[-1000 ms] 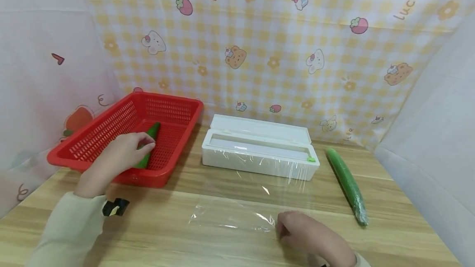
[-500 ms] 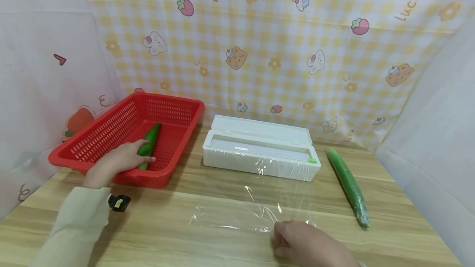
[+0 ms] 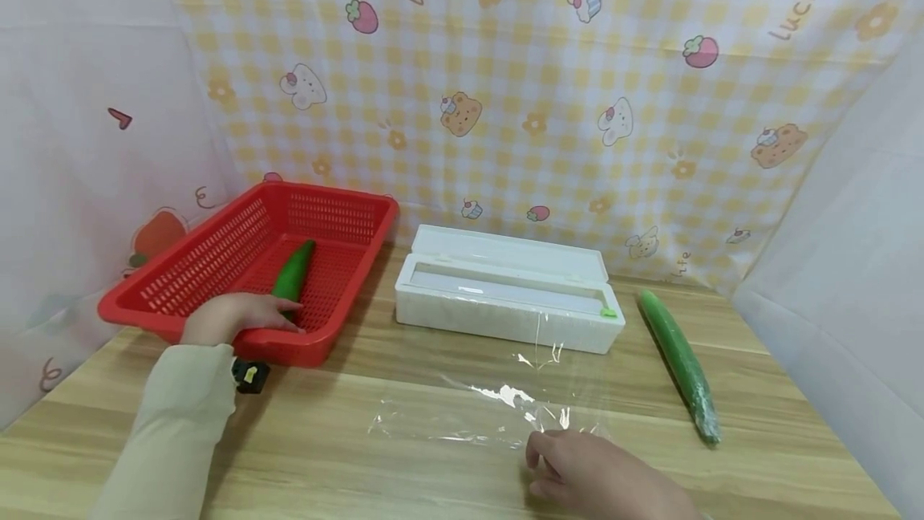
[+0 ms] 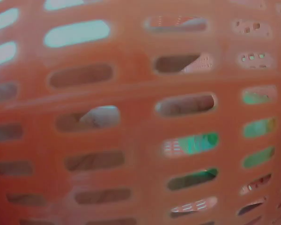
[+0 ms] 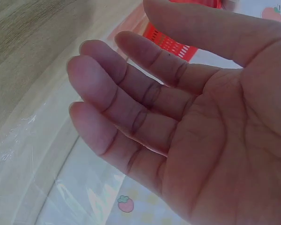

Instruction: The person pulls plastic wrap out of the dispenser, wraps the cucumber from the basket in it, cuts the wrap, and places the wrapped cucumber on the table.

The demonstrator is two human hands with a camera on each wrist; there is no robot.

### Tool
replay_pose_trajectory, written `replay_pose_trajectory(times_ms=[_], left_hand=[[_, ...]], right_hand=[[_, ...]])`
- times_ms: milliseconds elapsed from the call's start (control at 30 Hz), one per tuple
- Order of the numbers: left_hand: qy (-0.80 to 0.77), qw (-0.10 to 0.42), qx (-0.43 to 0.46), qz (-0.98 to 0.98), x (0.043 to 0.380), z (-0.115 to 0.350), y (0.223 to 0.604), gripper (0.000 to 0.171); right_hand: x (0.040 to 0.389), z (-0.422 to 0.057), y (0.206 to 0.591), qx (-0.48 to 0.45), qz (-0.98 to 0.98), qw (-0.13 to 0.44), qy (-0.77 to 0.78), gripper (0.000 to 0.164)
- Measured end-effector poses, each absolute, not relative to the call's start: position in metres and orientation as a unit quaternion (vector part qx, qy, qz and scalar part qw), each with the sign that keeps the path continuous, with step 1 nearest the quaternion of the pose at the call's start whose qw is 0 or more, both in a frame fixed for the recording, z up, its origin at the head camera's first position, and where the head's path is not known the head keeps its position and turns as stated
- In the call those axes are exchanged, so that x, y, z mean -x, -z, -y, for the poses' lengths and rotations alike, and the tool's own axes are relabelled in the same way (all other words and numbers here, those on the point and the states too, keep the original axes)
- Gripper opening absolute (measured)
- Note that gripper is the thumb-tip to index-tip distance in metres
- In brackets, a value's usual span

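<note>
The green cucumber (image 3: 293, 271) is lying inside the red basket (image 3: 318, 345), along its right part, and its far end is pointing to the back wall. My left hand (image 3: 234, 318) is resting over the near rim, with the fingers down at the near end of this cucumber. Whether they are clamping it I cannot tell — the hand itself is covering this place, and my left wrist view is showing mostly basket wall, with green and bits of hand appearing through the slots.

To the right of the basket, the white box (image 3: 508, 323) is standing with its lid (image 3: 508, 251) raised at the back; a small green piece (image 3: 609, 313) is sitting at its right end. Clear film (image 3: 498, 400) is stretching from the box front toward me, over the wooden table (image 3: 346, 464), and is shining in several spots. My right hand (image 3: 585, 464) is hanging near its close edge, the fingers gently bent and the thumb standing apart from them; the palm is holding nothing.

Farther right, a second cucumber (image 3: 678, 355) is lying on the table, its near end glistening under film. Behind everything, a yellow-checked cloth (image 3: 534, 62) is hanging.
</note>
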State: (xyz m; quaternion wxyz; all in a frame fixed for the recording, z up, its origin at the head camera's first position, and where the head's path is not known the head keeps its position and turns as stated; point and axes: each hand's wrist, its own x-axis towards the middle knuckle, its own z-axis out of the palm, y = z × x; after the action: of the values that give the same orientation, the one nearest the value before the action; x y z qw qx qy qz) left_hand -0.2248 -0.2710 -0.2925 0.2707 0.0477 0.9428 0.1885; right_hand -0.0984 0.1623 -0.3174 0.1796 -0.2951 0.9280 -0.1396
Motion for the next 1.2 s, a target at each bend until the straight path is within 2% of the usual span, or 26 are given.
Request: replay_pose_trajectory(times_ms=[200,433,667,767,833,1033,1200], left_hand=[[-0.218,0.227,-0.049,-0.948,0.224,0.269,0.295,0.055],[-0.237,0.177,-0.039,-0.954,0.222,0.268,0.294,0.044],[-0.247,0.091,-0.012,-0.965,0.222,0.268,0.295,0.031],[-0.267,0.042,0.015,-0.963,0.222,0.265,0.293,0.027],[-0.28,0.011,0.021,-0.96,0.222,0.262,0.291,0.025],[-0.311,-0.084,-0.008,-0.947,0.214,0.244,0.272,0.03],[-0.346,-0.135,-0.062,-0.926,0.201,0.226,0.253,0.029]], right_hand=[[0.099,-0.164,0.317,0.278,-0.927,0.197,0.159,0.009],[0.1,-0.165,0.315,0.276,-0.93,0.182,0.16,0.01],[0.101,-0.17,0.318,0.299,-0.944,0.093,0.099,0.022],[0.104,-0.173,0.322,0.309,-0.944,0.079,0.084,0.027],[0.107,-0.174,0.325,0.31,-0.943,0.085,0.082,0.025],[0.11,-0.176,0.331,0.315,-0.937,0.12,0.09,0.008],[0.11,-0.175,0.331,0.309,-0.938,0.126,0.09,0.008]])
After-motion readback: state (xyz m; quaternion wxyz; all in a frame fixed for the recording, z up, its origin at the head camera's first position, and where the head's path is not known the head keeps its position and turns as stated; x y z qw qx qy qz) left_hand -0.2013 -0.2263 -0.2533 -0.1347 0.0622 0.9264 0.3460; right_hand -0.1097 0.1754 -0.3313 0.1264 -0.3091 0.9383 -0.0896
